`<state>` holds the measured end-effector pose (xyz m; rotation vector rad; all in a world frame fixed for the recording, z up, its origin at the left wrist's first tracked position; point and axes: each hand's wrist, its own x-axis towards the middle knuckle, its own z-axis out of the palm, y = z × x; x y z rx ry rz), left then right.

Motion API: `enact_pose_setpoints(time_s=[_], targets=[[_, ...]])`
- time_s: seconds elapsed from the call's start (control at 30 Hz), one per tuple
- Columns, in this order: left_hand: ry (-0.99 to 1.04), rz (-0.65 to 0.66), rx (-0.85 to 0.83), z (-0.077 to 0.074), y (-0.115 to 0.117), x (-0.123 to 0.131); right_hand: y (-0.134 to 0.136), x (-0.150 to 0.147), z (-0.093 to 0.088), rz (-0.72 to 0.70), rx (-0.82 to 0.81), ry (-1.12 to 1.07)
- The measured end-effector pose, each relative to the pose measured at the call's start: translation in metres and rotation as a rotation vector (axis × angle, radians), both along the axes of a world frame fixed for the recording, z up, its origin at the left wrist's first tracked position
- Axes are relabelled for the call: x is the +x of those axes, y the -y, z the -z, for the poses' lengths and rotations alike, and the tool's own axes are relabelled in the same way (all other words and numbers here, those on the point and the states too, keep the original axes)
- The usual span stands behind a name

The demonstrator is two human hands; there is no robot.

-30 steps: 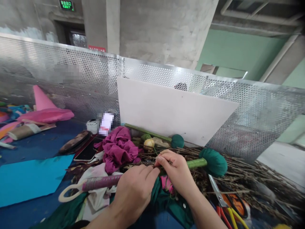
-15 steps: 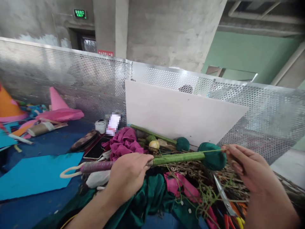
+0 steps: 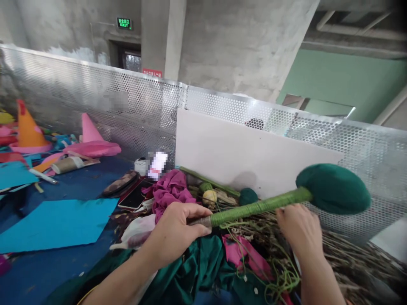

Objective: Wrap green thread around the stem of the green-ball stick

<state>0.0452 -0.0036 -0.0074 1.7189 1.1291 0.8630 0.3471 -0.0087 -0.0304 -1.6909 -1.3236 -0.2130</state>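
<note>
My left hand [image 3: 179,226] is closed round a stick [image 3: 259,206], gripping it at a bare tan section. Beyond that hand the stick is wound with green string and tilts up to the right. At its far end sits a rounded, dark green cloth-covered head [image 3: 333,188]. Just below the wound part, my right hand [image 3: 300,226] has its fingers curled; the green string it pinched earlier is hidden there. Loose green string [image 3: 284,275] lies tangled below the right hand. Dark green satin cloth [image 3: 197,262] and a pink cloth piece [image 3: 246,254] lie under the stick.
Magenta cloth [image 3: 171,190], a phone [image 3: 157,165] with a lit screen and a yellow ball [image 3: 210,197] lie behind my left hand. Dry stalks [image 3: 356,258] spread at right. Blue sheet [image 3: 60,222] and pink cone hat [image 3: 92,140] are left. A white board [image 3: 222,144] leans against perforated metal.
The stick's dark green head has swung up and right, closer to me. My right hand has moved left and down, from beyond the head to below the stick. The view has shifted left.
</note>
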Motion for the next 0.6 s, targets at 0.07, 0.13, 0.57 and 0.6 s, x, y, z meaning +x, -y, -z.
enact_pose_setpoints(time_s=[0.07,0.13,0.57,0.6], targets=[[0.069,-0.042,-0.047,-0.004,0.002,0.001,0.005,-0.031,0.001,-0.19,-0.06,0.012],[0.143,-0.05,-0.08,-0.005,0.002,0.001,0.01,-0.066,0.005,-0.538,-0.125,-0.097],[0.328,-0.03,-0.152,0.015,-0.009,0.004,0.033,-0.144,0.03,-0.862,0.244,-0.329],[0.321,-0.033,-0.156,0.016,-0.009,0.006,0.032,-0.146,0.03,-0.945,0.252,-0.418]])
